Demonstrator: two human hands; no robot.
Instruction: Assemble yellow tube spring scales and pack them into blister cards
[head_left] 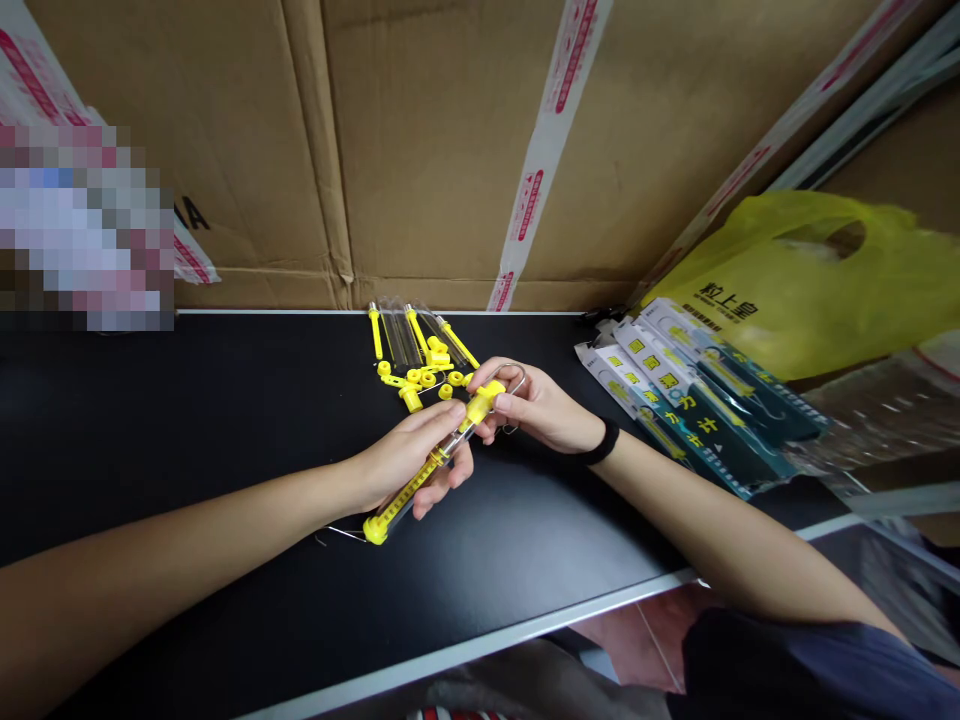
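Note:
Over the black table, my left hand (420, 450) is wrapped round the clear tube of a yellow spring scale (412, 487), which slants from lower left to upper right. A thin metal hook sticks out at its lower yellow end. My right hand (536, 405) pinches the yellow cap at the upper end, where a metal wire loop shows by the fingers. Just beyond the hands lie loose yellow caps and rings (411, 398), some with wire hooks. Behind those are clear tubes (401, 340) and yellow rods (376, 333). Fingers partly hide the scale's middle and cap.
Printed spring scale packages (697, 400) are stacked at the right, beside a yellow plastic bag (810, 270) and clear plastic wrapping (877, 420). Taped cardboard boxes (435, 150) stand along the back edge. The black table (225, 420) has a pale metal front edge.

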